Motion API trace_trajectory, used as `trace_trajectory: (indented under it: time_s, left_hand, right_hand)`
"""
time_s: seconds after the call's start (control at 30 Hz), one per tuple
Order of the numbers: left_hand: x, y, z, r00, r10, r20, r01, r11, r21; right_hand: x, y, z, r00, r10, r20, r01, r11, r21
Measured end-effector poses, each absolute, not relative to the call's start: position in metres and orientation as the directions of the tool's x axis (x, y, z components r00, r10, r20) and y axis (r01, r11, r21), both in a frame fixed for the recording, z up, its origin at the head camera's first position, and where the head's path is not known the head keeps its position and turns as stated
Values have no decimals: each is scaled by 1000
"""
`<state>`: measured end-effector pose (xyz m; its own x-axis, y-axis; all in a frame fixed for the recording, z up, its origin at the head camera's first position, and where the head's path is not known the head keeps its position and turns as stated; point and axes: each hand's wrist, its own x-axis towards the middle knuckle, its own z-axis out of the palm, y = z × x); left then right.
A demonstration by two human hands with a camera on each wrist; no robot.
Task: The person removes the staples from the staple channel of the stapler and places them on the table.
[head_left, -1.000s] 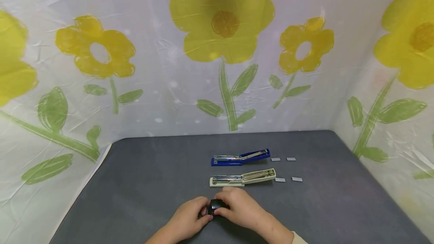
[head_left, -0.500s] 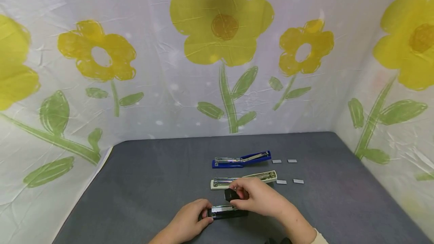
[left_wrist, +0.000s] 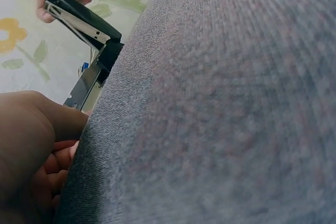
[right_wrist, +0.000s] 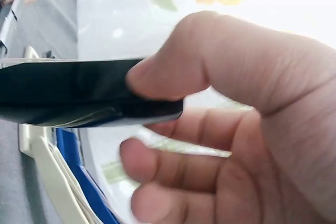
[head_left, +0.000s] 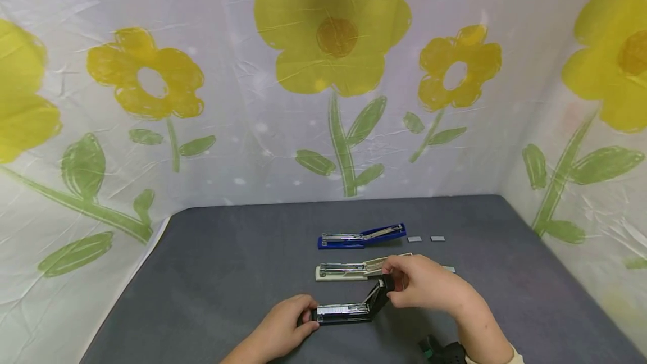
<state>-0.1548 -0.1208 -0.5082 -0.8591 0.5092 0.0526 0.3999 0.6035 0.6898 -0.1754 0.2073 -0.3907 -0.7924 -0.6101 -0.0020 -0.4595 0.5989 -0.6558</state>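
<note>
A black stapler lies on the grey table, its top arm swung up past vertical to the right. My left hand grips the front end of its base between thumb and fingers. With thumb and index finger my right hand pinches the tip of the raised arm; the right wrist view shows the thumb on the black top cover. Inside the base, the metal staple channel is exposed. In the left wrist view the raised arm stands steeply over the base.
Behind it lie an opened cream stapler and, farther back, an opened blue stapler. Small staple strips lie right of the blue one; those by the cream one are mostly behind my right hand. A flower-printed curtain surrounds the table.
The black stapler, closed at first between both hands, has opened. My right hand lifted its top arm and swung it to the right. The left hand stayed on the base.
</note>
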Motion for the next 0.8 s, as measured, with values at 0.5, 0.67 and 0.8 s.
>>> trace_trajectory:
  time_s: [0.5, 0.67, 0.8]
  left_hand:
    - [-154, -120, -506, -865, 496, 71, 404, 606, 685]
    - [-154, -120, -506, -867, 495, 66, 398, 606, 688]
    - [-155, -120, -508, -867, 494, 68, 397, 602, 693]
  right_hand:
    - [-171, 223, -388, -874, -420, -245, -198, 767, -610]
    - [-173, 220, -390, -904, -273, -329, -109, 891, -440]
    - [-175, 217, -397, -921, -222, -320, -110, 936, -334]
